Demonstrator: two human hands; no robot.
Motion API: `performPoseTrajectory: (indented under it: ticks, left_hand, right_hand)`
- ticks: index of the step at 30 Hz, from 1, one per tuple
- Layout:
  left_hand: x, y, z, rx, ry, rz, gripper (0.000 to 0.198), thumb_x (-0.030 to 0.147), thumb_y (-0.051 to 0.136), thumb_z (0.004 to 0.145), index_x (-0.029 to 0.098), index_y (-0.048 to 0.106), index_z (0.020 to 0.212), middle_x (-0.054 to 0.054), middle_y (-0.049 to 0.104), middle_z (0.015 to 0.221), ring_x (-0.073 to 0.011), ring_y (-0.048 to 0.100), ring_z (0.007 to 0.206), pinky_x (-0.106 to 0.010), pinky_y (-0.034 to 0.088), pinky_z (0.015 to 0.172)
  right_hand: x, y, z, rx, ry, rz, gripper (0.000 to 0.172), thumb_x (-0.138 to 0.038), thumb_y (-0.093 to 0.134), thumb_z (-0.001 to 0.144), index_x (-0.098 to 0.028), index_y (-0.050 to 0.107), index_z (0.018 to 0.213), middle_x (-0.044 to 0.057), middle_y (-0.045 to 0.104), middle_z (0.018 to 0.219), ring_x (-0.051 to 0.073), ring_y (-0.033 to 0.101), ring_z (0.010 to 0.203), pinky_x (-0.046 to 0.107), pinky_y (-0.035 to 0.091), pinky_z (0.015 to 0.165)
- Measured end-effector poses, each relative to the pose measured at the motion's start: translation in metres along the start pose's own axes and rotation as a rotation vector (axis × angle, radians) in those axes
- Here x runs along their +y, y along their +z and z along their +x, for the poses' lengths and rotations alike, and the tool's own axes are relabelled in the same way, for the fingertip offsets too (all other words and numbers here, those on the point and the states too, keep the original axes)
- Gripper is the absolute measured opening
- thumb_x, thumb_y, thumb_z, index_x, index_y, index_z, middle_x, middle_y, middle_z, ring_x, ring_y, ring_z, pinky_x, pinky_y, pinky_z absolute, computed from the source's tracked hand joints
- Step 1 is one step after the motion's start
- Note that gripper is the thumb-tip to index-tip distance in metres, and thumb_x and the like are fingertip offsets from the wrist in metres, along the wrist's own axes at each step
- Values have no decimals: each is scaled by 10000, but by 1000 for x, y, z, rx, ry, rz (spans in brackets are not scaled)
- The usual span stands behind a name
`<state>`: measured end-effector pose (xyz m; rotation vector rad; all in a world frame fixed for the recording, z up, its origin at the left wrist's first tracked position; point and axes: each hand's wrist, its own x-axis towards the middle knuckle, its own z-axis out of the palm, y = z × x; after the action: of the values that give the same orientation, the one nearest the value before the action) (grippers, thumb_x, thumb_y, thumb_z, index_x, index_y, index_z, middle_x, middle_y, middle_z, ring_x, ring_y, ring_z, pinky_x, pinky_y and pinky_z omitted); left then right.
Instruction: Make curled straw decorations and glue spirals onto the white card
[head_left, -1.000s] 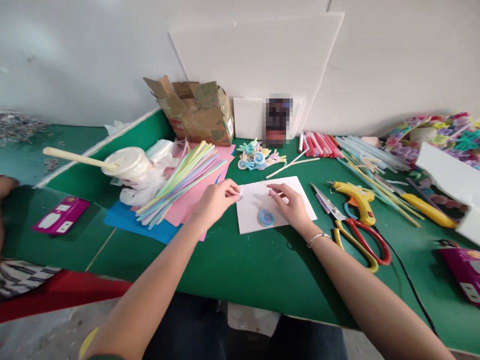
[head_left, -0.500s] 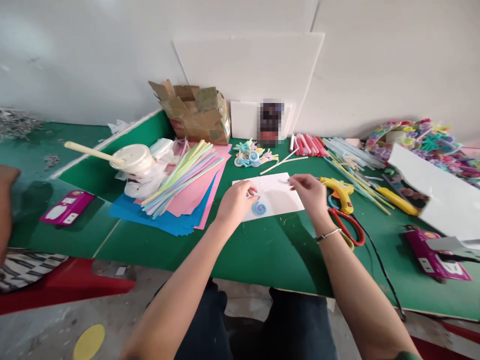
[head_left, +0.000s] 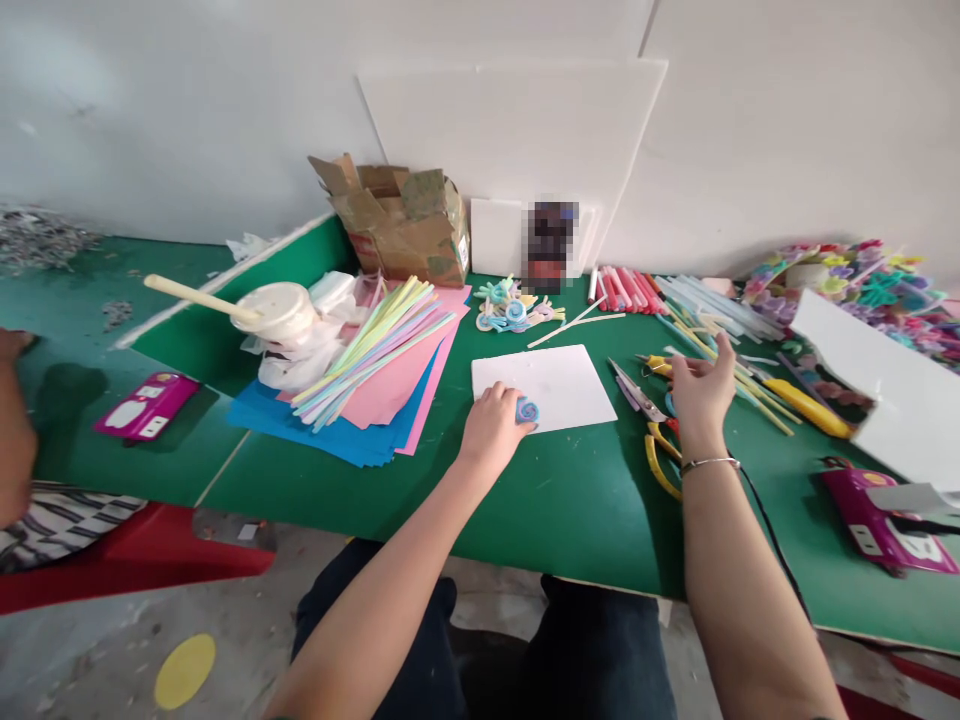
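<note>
My left hand (head_left: pixel 491 425) has its fingers closed around the edge of a coiled blue-and-purple pipe cleaner spiral (head_left: pixel 528 411), at the near side of a white board (head_left: pixel 577 375). To the right, my right hand (head_left: pixel 703 395) hovers with fingers spread above a yellow glue gun (head_left: pixel 657 366), largely covered by the hand. Nothing shows in that hand. Scissors with yellow handles (head_left: pixel 661 455) lie just left of its wrist, blades pointing toward the board. Behind the board sits a small pile of pastel pipe cleaner shapes (head_left: pixel 514 308).
Pastel pipe cleaners (head_left: pixel 375 350) lie on pink and blue sheets at left, beside a lidded cup (head_left: pixel 274 312) with a straw. A cardboard box (head_left: pixel 409 235) stands behind. Farther right are a yellow cutter (head_left: pixel 814 405) and a purple power strip (head_left: pixel 877 515). Another person's arm (head_left: pixel 13 440) shows far left.
My right hand has left the board's right edge and moved right, over the glue gun, with its fingers spreading. My left hand has lowered onto the spiral. The view has shifted slightly.
</note>
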<state>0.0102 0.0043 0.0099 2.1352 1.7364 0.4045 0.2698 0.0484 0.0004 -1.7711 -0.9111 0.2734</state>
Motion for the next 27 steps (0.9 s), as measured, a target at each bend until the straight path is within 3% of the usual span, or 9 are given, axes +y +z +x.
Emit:
performPoseTrajectory:
  ticks: [2, 5, 8, 10, 12, 17, 21, 27]
  left_hand:
    - [-3, -1, 2, -26, -7, -16, 342, 217, 720, 726, 155, 611, 1044, -86, 594, 1039, -234, 584, 1010, -322, 465, 865]
    - [-9, -5, 4, -52, 3, -31, 377, 199, 734, 707, 156, 624, 1065, -91, 597, 1049, -239, 578, 1035, -311, 459, 880]
    - [-19, -14, 8, -17, 7, -37, 394, 260, 736, 709, 162, 629, 1075, -96, 606, 1054, -244, 584, 1021, -311, 466, 862]
    - [-30, -23, 12, 82, -32, -9, 318, 270, 675, 768, 158, 633, 1063, -105, 611, 1046, -238, 590, 988, -323, 461, 862]
    - [-45, -35, 15, 238, -112, 69, 245, 228, 600, 820, 152, 635, 1051, -116, 614, 1038, -247, 578, 995, -345, 446, 872]
    - [-92, -55, 13, 522, -392, 280, 217, 138, 554, 814, 163, 643, 1010, -137, 592, 1082, -306, 527, 1055, -423, 416, 871]
    - [-116, -57, 8, 535, -456, 319, 233, 111, 554, 796, 172, 649, 1000, -136, 608, 1070, -314, 523, 1055, -440, 400, 879]
    - [-127, -59, 10, 489, -444, 287, 143, 116, 545, 793, 193, 650, 851, -105, 643, 969, -305, 541, 1015, -421, 383, 855]
  right_hand:
    - [-4, 4, -7, -44, -141, -131, 452, -201, 570, 758, -138, 571, 1205, 61, 682, 760, 209, 645, 681, 428, 530, 757]
    - [-12, 16, -24, -300, -495, -188, 290, -319, 547, 810, -164, 678, 1017, 117, 691, 913, 248, 650, 841, 448, 516, 818]
    - [-14, 31, -45, -592, -792, -252, 475, -452, 526, 833, -187, 580, 1223, 143, 556, 1300, 293, 484, 1230, 478, 395, 1016]
    - [-12, 38, -58, -750, -812, -373, 587, -506, 499, 840, -186, 477, 1332, 133, 415, 1439, 308, 327, 1354, 499, 325, 1070]
    - [-10, 41, -66, -851, -780, -507, 616, -526, 459, 858, -194, 423, 1375, 115, 330, 1490, 311, 258, 1384, 518, 275, 1094]
    - [-13, 37, -71, -867, -784, -663, 527, -433, 319, 935, -183, 407, 1390, 97, 304, 1502, 285, 272, 1382, 472, 263, 1108]
    - [-14, 36, -72, -827, -816, -688, 515, -422, 352, 928, -181, 430, 1376, 105, 339, 1485, 293, 316, 1362, 468, 293, 1094]
    - [-8, 38, -72, -779, -839, -643, 493, -423, 405, 912, -201, 463, 1349, 104, 389, 1459, 296, 359, 1339, 480, 330, 1072]
